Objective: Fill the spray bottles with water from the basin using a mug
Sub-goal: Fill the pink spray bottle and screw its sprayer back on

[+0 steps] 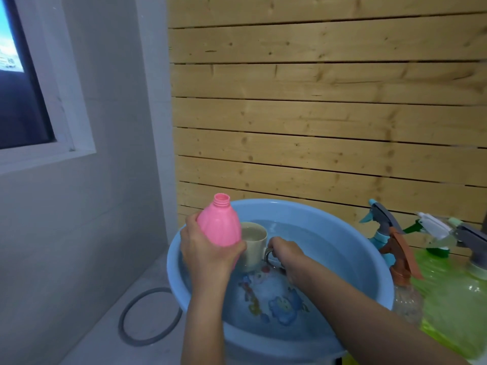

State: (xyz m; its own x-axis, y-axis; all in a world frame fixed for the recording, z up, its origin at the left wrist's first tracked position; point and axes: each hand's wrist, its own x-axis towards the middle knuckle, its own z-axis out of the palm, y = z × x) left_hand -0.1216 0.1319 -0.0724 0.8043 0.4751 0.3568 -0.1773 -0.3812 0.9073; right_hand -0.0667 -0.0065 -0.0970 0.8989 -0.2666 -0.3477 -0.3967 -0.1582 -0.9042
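**Pink bottle held ready over the basin while the mug takes on water**

Pine planks (316, 114) run crosswise behind everything, a plain backdrop to the job. Below them sits the blue basin (311, 216), holding a good depth of water, with cartoon prints showing through on its floor. It is the source, so both arms reach into or over it.

Off to the right, just beside the basin's rim, stands a huddle of spray bottles: a big green one (448, 293) and a clear one (405, 299), trigger heads on. From where I stand I cannot tell how full they are.

The pink bottle (218, 225) is the one being served. It hangs above the basin's left side, touching the mug or very nearly so, probably so that any spill drops back into the water. Its long axis is close to upright, leaning a little, and the bare threaded neck points up, cap off, ready to be poured into.

The left hand (205, 254) wraps its lower body, fingers and thumb curled firmly round it.

The cream mug (254, 243) sits low in the water, mouth upward and already holding some, handle pointing right. The right hand (286, 252) grips that handle with curled fingers, down at the waterline, which looks to me like the scoop before the lift and pour.
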